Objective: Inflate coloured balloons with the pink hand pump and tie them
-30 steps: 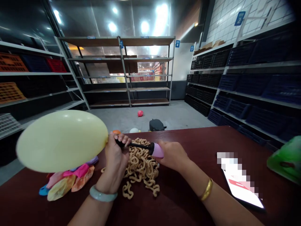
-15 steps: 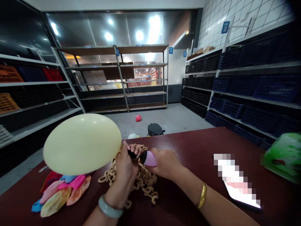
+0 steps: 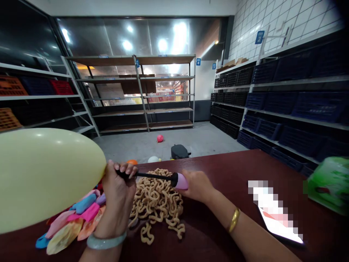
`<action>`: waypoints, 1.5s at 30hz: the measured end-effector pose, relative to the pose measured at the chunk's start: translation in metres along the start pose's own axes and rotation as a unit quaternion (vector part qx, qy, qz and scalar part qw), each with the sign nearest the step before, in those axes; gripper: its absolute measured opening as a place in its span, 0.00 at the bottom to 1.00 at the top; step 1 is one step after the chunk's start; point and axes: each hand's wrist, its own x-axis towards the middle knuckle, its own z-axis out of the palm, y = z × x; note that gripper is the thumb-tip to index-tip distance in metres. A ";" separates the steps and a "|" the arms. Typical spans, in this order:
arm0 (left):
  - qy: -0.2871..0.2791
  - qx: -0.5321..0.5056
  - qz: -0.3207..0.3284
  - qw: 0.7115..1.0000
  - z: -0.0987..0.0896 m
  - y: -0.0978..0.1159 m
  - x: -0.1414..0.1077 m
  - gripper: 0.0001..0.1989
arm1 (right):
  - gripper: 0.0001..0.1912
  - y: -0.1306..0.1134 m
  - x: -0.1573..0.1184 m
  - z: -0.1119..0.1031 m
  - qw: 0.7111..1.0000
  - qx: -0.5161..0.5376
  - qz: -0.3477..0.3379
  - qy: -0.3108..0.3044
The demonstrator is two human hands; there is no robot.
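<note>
balloon (image 3: 51, 178) lies beside left fingers (image 3: 129, 168), seemingly touching

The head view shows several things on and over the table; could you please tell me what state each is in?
Yellow balloon: inflated, cut off by the picture's left edge.
Pump: extended, black rod exposed.
Left hand: closed around the pump's black end, beside the balloon's neck.
Right hand: closed on the purple handle.
Loose balloons: uninflated, bunched together.
Tan curled pieces: loosely heaped.
Phone: screen lit, partly pixelated.
</note>
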 end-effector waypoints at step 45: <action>0.005 -0.016 -0.080 0.997 0.014 -0.061 -0.043 0.16 | 0.20 -0.013 -0.006 -0.004 0.999 -0.020 -0.002 0.029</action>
